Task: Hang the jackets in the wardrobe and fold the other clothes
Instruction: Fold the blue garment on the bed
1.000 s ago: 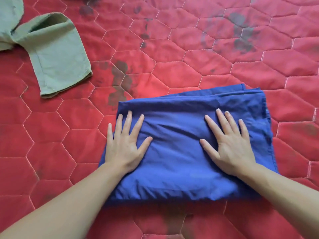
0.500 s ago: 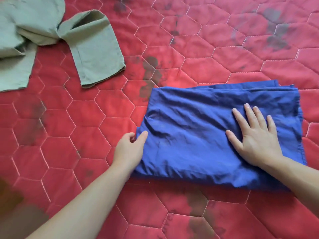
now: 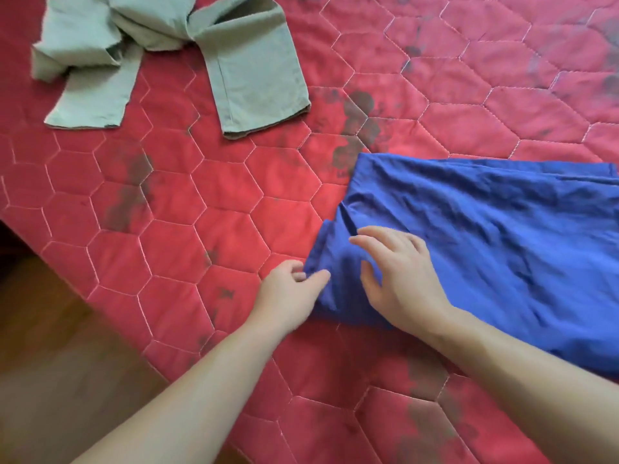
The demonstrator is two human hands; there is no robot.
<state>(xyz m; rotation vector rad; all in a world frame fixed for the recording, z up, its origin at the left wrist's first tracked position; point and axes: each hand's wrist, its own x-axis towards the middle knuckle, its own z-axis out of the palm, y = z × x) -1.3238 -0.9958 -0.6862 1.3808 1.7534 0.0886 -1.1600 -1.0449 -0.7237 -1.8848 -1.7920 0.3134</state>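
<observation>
A folded blue garment [image 3: 495, 249] lies on the red quilted bed cover [image 3: 207, 222], at the right of the head view. My left hand [image 3: 288, 296] pinches its lower left corner between thumb and fingers. My right hand [image 3: 398, 279] hovers over the same left end with its fingers spread and relaxed, holding nothing. A crumpled pale green pair of trousers [image 3: 167, 51] lies unfolded at the upper left of the cover.
The bed's left edge runs diagonally at the lower left, with brown wooden floor [image 3: 50, 346] below it. Dark stains mark the red cover in several places.
The view has swung left, so the blue garment sits further right. My right hand lifted off the middle of the garment and moved to its left end, beside my left hand at the corner.
</observation>
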